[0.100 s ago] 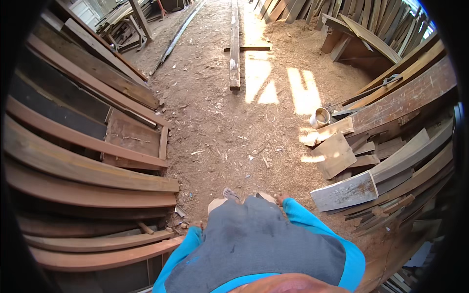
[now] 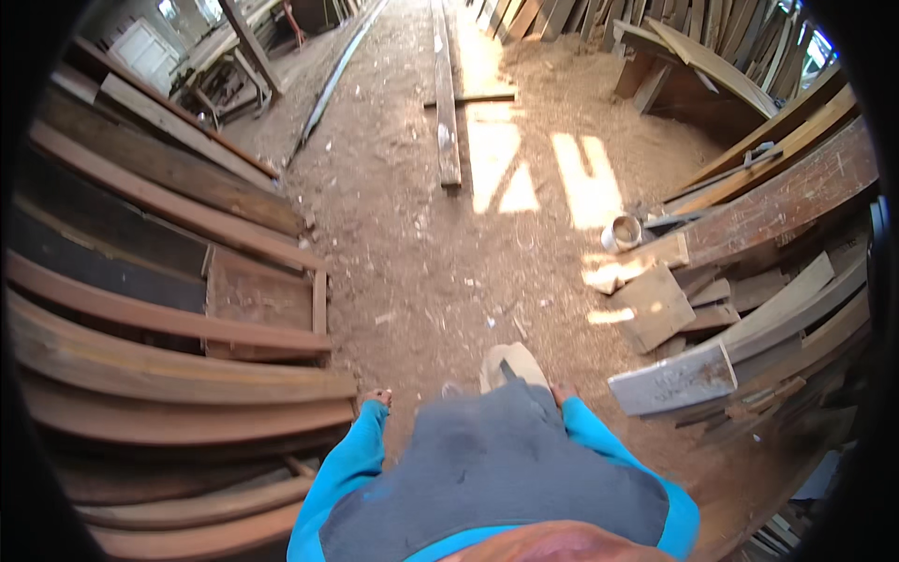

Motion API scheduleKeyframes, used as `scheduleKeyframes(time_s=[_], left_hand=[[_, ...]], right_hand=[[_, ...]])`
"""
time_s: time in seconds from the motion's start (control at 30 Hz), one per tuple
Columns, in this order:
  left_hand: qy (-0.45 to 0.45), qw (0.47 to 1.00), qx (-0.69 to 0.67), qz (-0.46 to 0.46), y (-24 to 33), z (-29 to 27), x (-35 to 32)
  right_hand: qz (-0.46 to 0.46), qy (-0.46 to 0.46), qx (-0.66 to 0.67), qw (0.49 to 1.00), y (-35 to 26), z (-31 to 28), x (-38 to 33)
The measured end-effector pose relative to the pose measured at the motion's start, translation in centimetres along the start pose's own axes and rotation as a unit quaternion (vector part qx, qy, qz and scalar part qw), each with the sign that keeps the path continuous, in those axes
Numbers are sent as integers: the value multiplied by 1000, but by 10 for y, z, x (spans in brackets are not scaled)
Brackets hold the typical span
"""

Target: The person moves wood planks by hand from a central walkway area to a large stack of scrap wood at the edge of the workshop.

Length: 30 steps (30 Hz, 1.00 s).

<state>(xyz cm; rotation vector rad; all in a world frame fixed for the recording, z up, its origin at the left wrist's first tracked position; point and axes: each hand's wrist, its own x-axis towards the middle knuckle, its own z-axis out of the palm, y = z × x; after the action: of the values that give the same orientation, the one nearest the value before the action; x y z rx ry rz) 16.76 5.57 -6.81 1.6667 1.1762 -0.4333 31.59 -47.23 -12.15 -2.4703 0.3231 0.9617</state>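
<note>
Stacked boards on the L side, ends toward the walkway; L hand hangs just beside the ends, touching or not I can't tell; R hand is down next to the trouser leg; nothing seen held in either, tho blur means I can't say if the fingers are open or curled; one knee shows fwd over the dirt floor; to move well here, I'd keep the L arm tucked clear of the board ends and watch footing; R side has a white-painted board, offcuts & a metal pot; ahead, a long beam lies w/ a crosspiece.
</note>
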Motion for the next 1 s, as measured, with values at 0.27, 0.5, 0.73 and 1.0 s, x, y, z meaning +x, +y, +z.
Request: scheduleKeyframes(time_s=[0.27,0.5,0.73,1.0], left_hand=[[39,986,-2,161,333,50,238],[-7,993,32,110,507,109,256],[-47,997,61,-17,534,120,250],[-46,994,19,-100,641,150,368]], right_hand=[[181,-15,177,967,-53,-69,207],[-56,4,6,998,-197,-254,418],[-156,119,189,962,-422,-452,600],[23,-9,222,975,-512,-520,684]])
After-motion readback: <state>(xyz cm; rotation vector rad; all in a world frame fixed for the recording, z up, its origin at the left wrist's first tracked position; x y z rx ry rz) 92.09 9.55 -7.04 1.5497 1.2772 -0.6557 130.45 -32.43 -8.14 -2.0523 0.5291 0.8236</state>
